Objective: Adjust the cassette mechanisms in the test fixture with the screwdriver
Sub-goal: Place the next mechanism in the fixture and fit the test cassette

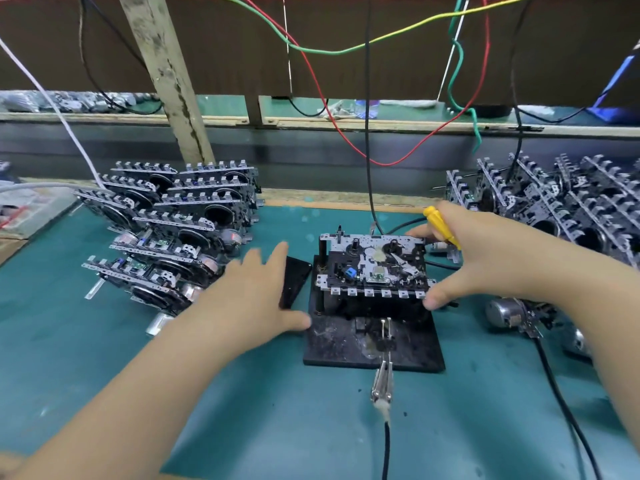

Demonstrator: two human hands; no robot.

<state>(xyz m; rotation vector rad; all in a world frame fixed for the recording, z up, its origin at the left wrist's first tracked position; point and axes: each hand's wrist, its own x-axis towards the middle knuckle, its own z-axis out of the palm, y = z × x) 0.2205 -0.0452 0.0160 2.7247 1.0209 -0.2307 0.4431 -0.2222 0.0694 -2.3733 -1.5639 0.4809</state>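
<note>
Now cassette mechanism (pixel 375 263) sits atop test fixture (pixel 374 337). Right hand (pixel 485 258) spans mechanism, thumb at front edge, fingers behind, yellow screwdriver (pixel 441 226) tucked in. Left hand (pixel 256 296) spread flat left of fixture, holding nothing. Risk: screwdriver slips, or mechanism tilts on posts if lifted unevenly.

Teal desk, silver-and-black parts everywhere, and one very yellow screwdriver

The desk (pixel 104 358) mat is teal-green with a tan wooden edge along the back. The screwdriver (pixel 441 226) handle is bright yellow. The test fixture (pixel 346 344) base is scuffed black, and the cassette mechanism (pixel 375 265) on it is silver and black with a small blue part. The stacked mechanisms (pixel 180 223) on the left are the same silver and black. The phone (pixel 294 282) is glossy black. Hanging overhead are a red wire (pixel 320 88), a green wire (pixel 457 67), a yellow-to-green wire (pixel 408 31) and a black cable (pixel 367 133), plus a white cable (pixel 59 114) at the left.
</note>
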